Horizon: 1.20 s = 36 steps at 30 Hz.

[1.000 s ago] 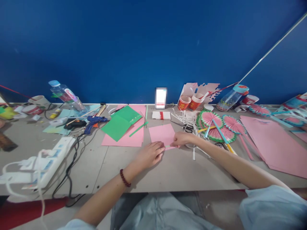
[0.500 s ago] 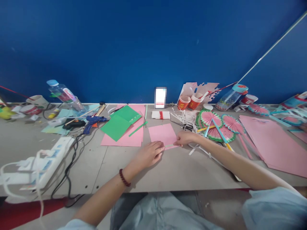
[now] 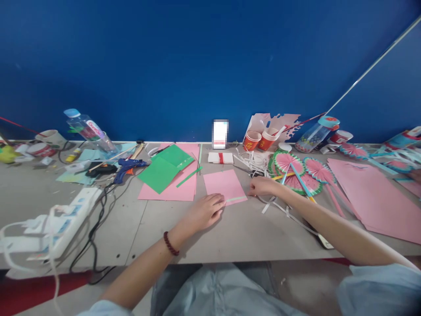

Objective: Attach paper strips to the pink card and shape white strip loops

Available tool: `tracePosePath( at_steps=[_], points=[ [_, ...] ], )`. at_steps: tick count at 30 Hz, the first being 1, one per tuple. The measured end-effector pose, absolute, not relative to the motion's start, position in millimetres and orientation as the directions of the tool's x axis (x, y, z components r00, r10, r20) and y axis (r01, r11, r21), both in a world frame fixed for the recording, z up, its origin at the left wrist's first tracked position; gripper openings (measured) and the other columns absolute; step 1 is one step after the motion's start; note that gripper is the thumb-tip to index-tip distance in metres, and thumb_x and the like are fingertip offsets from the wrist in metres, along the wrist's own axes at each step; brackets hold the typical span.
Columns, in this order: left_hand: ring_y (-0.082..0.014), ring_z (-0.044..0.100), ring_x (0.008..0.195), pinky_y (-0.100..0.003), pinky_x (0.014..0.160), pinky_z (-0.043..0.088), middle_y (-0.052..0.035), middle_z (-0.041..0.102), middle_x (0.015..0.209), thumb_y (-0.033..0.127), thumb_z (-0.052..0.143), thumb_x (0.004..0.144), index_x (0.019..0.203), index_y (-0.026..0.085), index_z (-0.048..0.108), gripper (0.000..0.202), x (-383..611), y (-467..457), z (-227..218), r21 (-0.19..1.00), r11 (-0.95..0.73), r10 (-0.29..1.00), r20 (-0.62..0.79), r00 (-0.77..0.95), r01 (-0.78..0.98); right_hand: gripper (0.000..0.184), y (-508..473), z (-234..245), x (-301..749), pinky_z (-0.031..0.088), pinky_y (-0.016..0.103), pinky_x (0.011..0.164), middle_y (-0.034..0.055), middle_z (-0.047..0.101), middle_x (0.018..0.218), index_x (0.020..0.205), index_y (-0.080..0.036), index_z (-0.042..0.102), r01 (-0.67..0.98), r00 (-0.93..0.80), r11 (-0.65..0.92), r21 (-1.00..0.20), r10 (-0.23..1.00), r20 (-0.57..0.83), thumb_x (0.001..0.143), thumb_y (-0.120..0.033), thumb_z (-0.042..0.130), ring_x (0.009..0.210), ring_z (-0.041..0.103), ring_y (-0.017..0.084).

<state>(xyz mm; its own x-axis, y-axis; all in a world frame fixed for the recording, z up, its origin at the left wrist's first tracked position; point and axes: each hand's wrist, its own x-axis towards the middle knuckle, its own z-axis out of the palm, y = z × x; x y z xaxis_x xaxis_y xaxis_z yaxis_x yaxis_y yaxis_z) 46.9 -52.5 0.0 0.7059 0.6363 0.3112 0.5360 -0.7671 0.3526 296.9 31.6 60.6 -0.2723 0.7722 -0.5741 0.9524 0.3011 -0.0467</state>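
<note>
A small pink sheet [image 3: 223, 184] lies on the grey table [image 3: 230, 232] in front of me. Along its near edge runs a pale green strip [image 3: 237, 199]. My left hand [image 3: 205, 212], with a bead bracelet on the wrist, rests with its fingers flat on the left end of that strip and the sheet's near corner. My right hand [image 3: 263, 186] sits just right of the sheet, off the strip, with its fingers drawn together. What they hold, if anything, is hidden. Loose white paper strips [image 3: 272, 204] trail beside and under that wrist.
Left of the sheet are green paper [image 3: 162, 169] on a larger pink sheet, a blue glue gun [image 3: 130, 166], a white power strip [image 3: 66, 219] with cables, and a tilted bottle [image 3: 88, 129]. To the right are scissors [image 3: 251, 172], red paper cups [image 3: 259, 140], watermelon paper fans [image 3: 296, 171] and big pink sheets [image 3: 378, 197].
My right hand has let go of the strip's right end and slid right, away from the sheet. The strip now lies flat on the sheet's edge. My left hand stayed put.
</note>
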Motion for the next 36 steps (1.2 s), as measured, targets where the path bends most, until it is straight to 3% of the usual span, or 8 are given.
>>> tracePosePath(
  at_steps=[3,7,9,12,17,22,26,36],
  points=[
    [-0.0218,0.052,0.118,-0.038,0.101,0.044,-0.0086,0.059,0.123,0.015,0.047,0.086,0.116,0.019,0.056,0.031,46.9,-53.1,-0.7,0.345,-0.766,0.638,0.31,0.705,0.542,0.019,28.0,64.7,304.4,0.037,0.025,0.058,0.0081,0.071,0.08,0.072,-0.019,0.071,0.962,-0.268,0.264,-0.076,0.845,-0.462,0.079,-0.029,0.056,0.075,0.063,0.021],
    [-0.0224,0.051,0.119,-0.039,0.102,0.043,-0.0087,0.058,0.125,0.016,0.046,0.087,0.118,0.018,0.055,0.032,46.5,-53.3,-2.1,0.322,-0.769,0.636,0.304,0.709,0.552,0.026,9.8,58.7,306.8,0.043,0.026,0.07,0.0075,0.069,0.095,0.093,-0.019,0.068,0.91,-0.377,0.33,-0.251,0.911,-0.167,0.082,-0.015,0.045,0.084,0.063,0.019],
    [-0.0224,0.051,0.119,-0.039,0.102,0.044,-0.0088,0.058,0.124,0.016,0.046,0.087,0.119,0.019,0.054,0.033,46.3,-53.0,-2.6,0.318,-0.777,0.627,0.313,0.713,0.544,0.033,-6.0,49.3,302.3,0.045,0.028,0.082,0.0083,0.067,0.102,0.1,-0.017,0.066,0.839,-0.47,0.44,-0.322,0.882,-0.021,0.081,-0.009,0.04,0.093,0.062,0.019],
    [-0.0226,0.052,0.118,-0.04,0.101,0.045,-0.0096,0.059,0.122,0.015,0.046,0.087,0.119,0.018,0.056,0.033,46.7,-52.1,-3.9,0.315,-0.784,0.62,0.333,0.711,0.535,0.039,-32.1,32.4,291.4,0.044,0.034,0.093,0.0107,0.063,0.113,0.111,-0.017,0.062,0.737,-0.589,0.579,-0.349,0.803,0.089,0.082,-0.008,0.038,0.105,0.058,0.02],
    [-0.0236,0.054,0.116,-0.04,0.097,0.047,-0.0098,0.06,0.122,0.02,0.047,0.089,0.116,0.019,0.06,0.03,47.1,-51.5,-7.0,0.332,-0.757,0.652,0.323,0.686,0.563,0.05,-57.7,12.1,277.4,0.046,0.039,0.095,0.0107,0.057,0.12,0.127,-0.02,0.054,0.757,-0.59,0.594,-0.272,0.8,0.105,0.081,-0.007,0.037,0.11,0.054,0.022],
    [-0.0214,0.048,0.124,-0.039,0.105,0.041,-0.0081,0.055,0.133,0.026,0.044,0.093,0.119,0.02,0.06,0.032,40.6,-49.8,-5.4,0.432,-0.712,0.686,0.258,0.68,0.554,0.048,-60.6,4.2,274.3,0.047,0.042,0.092,0.0136,0.057,0.119,0.127,-0.017,0.055,0.776,-0.606,0.615,-0.141,0.788,0.103,0.083,-0.009,0.039,0.111,0.052,0.026],
    [-0.0198,0.046,0.128,-0.037,0.107,0.039,-0.0085,0.052,0.137,0.028,0.042,0.094,0.119,0.019,0.062,0.033,34.2,-47.4,0.6,0.517,-0.669,0.697,0.188,0.692,0.534,0.047,-62.2,0.6,275.9,0.047,0.042,0.093,0.014,0.059,0.117,0.128,-0.017,0.054,0.763,-0.621,0.636,-0.118,0.771,0.14,0.083,-0.01,0.042,0.111,0.052,0.026],
    [-0.0175,0.061,0.108,-0.033,0.094,0.05,-0.0053,0.067,0.116,0.026,0.044,0.092,0.096,0.022,0.071,0.027,24.2,-40.6,8.1,0.653,-0.555,0.788,0.215,0.577,0.515,0.043,-62.3,-3.4,277.8,0.05,0.043,0.088,0.0159,0.06,0.117,0.121,-0.015,0.06,0.751,-0.631,0.653,-0.1,0.754,0.18,0.082,-0.009,0.042,0.109,0.054,0.028]
  ],
)
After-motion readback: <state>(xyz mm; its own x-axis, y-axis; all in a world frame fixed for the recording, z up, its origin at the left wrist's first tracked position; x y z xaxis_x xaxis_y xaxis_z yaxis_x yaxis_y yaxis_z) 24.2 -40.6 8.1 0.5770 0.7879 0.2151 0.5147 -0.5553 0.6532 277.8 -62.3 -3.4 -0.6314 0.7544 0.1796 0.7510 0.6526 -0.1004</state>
